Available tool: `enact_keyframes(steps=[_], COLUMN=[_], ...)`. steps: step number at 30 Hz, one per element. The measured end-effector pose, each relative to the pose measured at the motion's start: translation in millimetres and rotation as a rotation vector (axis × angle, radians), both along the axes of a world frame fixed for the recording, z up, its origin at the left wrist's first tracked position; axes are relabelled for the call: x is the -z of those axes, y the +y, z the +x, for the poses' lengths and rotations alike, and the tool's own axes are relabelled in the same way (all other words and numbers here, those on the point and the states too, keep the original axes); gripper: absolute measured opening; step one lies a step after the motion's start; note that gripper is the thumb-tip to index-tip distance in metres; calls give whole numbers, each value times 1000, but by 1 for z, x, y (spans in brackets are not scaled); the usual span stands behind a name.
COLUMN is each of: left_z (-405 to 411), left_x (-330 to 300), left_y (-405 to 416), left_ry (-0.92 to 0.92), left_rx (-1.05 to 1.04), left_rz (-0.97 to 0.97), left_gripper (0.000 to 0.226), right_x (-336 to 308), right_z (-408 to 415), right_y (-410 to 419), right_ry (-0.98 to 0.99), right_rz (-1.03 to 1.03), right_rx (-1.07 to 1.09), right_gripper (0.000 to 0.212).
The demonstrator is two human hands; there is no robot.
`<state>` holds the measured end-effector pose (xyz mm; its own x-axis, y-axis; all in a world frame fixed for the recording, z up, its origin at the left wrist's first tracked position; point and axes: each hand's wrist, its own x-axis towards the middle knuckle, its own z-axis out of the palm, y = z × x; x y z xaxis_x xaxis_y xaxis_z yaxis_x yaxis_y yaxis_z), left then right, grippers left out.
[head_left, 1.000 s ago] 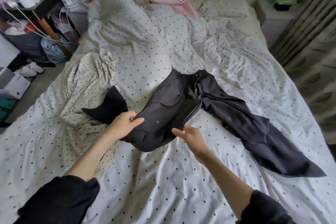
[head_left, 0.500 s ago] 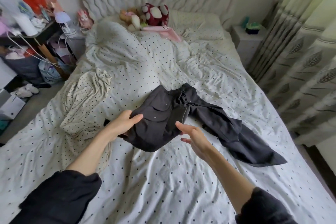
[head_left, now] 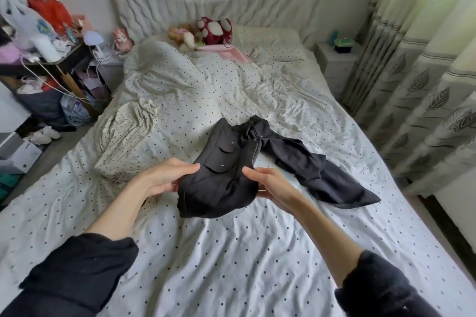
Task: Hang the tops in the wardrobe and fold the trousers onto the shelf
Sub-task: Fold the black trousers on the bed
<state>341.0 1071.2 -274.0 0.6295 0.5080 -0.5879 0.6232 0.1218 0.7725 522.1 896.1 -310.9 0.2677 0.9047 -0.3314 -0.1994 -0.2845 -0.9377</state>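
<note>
Dark grey trousers (head_left: pixel 226 159) are lifted at their near end above the bed, with the legs trailing to the right onto the sheet. My left hand (head_left: pixel 167 175) grips the trousers' left edge, thumb on top. My right hand (head_left: pixel 268 183) holds the right edge, thumb on the cloth and fingers underneath. A cream dotted top (head_left: pixel 123 141) lies crumpled on the bed to the left. No wardrobe or shelf is in view.
The bed (head_left: pixel 231 252) has a white dotted sheet, a bunched duvet (head_left: pixel 175 80) and soft toys (head_left: pixel 213 31) at the head. A cluttered black desk (head_left: pixel 46 59) stands left, a white nightstand (head_left: pixel 337 59) and curtains (head_left: pixel 425 85) right.
The trousers rose off the bed and bunched nearer to me. My right hand closed onto their right edge. My view tilted up, showing more of the headboard.
</note>
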Motion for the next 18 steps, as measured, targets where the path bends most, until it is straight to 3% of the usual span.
enact_keyframes(steps=[8, 12, 18], left_z=[-51, -73, -107], left_x=[-4, 11, 54], left_y=[-89, -135, -199], left_ry=[-94, -31, 59], left_rx=[-103, -110, -77], left_rz=[-146, -119, -147], left_gripper=[30, 20, 16], right_x=[-10, -3, 26], right_z=[-32, -52, -85], right_y=[-79, -119, -176], right_ry=[49, 37, 42], right_rz=[-6, -83, -195], right_rx=[-4, -84, 7], right_gripper=[36, 40, 18])
